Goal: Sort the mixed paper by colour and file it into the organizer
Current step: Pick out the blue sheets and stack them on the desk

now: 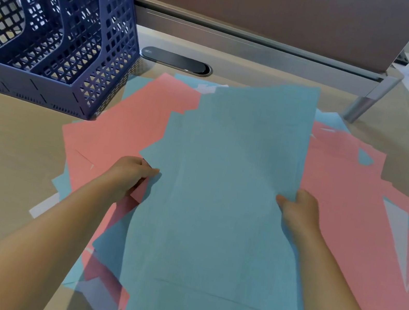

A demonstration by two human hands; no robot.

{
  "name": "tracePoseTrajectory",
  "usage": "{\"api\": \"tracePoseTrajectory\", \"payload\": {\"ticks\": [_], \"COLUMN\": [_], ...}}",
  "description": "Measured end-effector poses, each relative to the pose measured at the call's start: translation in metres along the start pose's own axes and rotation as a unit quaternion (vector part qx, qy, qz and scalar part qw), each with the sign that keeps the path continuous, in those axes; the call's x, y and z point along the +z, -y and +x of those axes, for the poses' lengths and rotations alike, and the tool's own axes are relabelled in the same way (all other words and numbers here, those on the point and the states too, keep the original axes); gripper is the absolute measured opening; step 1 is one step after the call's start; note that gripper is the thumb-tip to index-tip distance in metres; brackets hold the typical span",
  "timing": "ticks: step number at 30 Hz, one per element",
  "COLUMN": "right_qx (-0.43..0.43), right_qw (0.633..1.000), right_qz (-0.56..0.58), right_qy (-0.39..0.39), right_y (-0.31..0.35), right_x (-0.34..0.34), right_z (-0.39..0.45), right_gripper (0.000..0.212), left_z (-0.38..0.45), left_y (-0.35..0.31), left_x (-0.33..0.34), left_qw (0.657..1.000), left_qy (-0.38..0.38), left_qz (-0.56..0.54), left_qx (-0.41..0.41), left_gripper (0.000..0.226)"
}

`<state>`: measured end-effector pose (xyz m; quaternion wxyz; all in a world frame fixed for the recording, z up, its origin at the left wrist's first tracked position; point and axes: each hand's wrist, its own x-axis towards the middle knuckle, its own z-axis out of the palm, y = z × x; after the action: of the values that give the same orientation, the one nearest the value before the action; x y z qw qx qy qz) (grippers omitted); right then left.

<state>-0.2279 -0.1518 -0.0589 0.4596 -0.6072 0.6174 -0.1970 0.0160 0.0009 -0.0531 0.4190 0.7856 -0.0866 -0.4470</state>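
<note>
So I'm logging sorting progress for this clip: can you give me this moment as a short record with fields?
held: blue sheets, gathered as a stack above the pile
left hand: grip on the stack's left edge
right hand: grip on the stack's right edge
loose pile: pink sheets mixed with blue and white, spread on the desk
organizer: far left, no paper visible in its slots
</note>
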Motion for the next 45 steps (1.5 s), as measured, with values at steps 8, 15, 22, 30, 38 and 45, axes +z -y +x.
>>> {"api": "tracePoseTrajectory", "payload": {"ticks": [8, 15, 22, 30, 38, 45], "right_qx": [0.057, 0.065, 0.087, 0.143, 0.071, 0.028], "right_qw": [0.998, 0.998, 0.993, 0.967, 0.997, 0.998], "right_qz": [0.006, 0.001, -0.076, -0.210, -0.005, 0.060], "right_qy": [-0.012, -0.008, -0.014, -0.011, 0.041, 0.022], "right_y": [-0.013, -0.008, 0.000, -0.001, -0.001, 0.016], "right_x": [-0.005, 0.002, -0.002, -0.010, 0.004, 0.004], "right_z": [0.001, -0.003, -0.002, -0.011, -0.021, -0.018], "right_gripper": [0.014, 0.015, 0.020, 0.037, 0.022, 0.011], "left_z": [0.007, 0.009, -0.002, 0.006, -0.018, -0.014], "left_y": [-0.011, -0.022, -0.017, -0.015, -0.009, -0.006], "left_x": [0.016, 0.010, -0.012, 0.003, -0.011, 0.001], "left_qw": [0.996, 0.960, 0.976, 0.962, 0.969, 0.995], "left_qy": [-0.042, -0.091, 0.156, -0.060, 0.200, 0.084], "left_qz": [-0.050, 0.204, 0.133, 0.254, 0.123, -0.041], "left_qx": [0.066, 0.168, -0.075, 0.084, -0.073, -0.024], "left_gripper": [0.007, 0.011, 0.013, 0.035, 0.025, 0.026]}}
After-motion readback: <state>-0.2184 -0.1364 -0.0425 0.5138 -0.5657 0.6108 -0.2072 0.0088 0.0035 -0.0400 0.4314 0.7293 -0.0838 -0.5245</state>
